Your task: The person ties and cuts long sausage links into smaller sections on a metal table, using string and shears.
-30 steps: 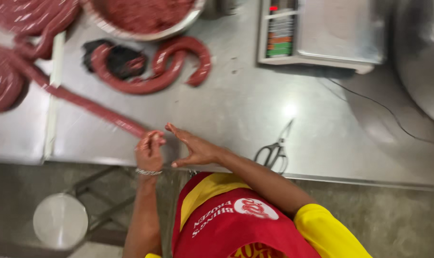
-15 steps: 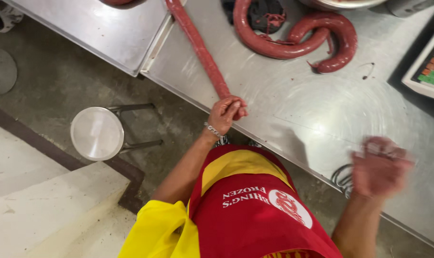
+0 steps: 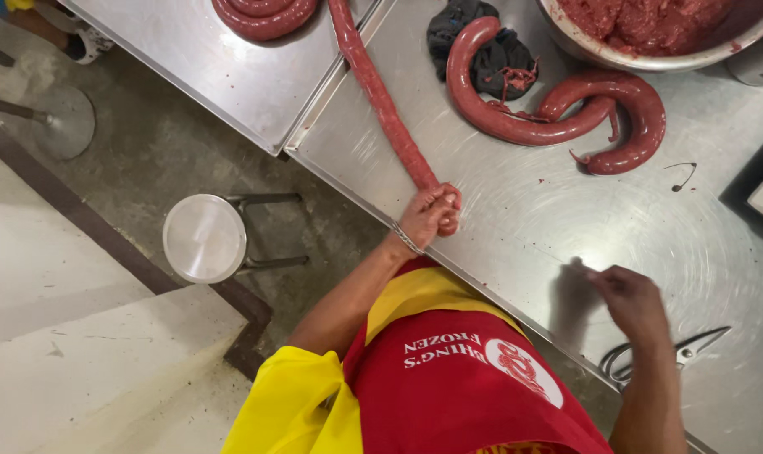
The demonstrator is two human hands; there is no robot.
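Steel table (image 3: 516, 227): left hand (image 3: 428, 217) grips sausage (image 3: 381, 101); right hand (image 3: 629, 298) loose

The long sausage (image 3: 381, 101) was deep red, and so were the coiled sausage (image 3: 264, 15) and the curved sausage (image 3: 558, 109). The minced meat (image 3: 642, 18) in the silver bowl (image 3: 650, 60) was a darker, mottled red. A black cloth (image 3: 495, 50) lay on the grey steel desk (image 3: 524, 219), which showed faint swirl marks. The apron (image 3: 457, 387) was red with white printing over a yellow shirt (image 3: 289, 403). The stool (image 3: 203, 238) had a pale silver seat, and the scissors (image 3: 650, 361) had black handles.
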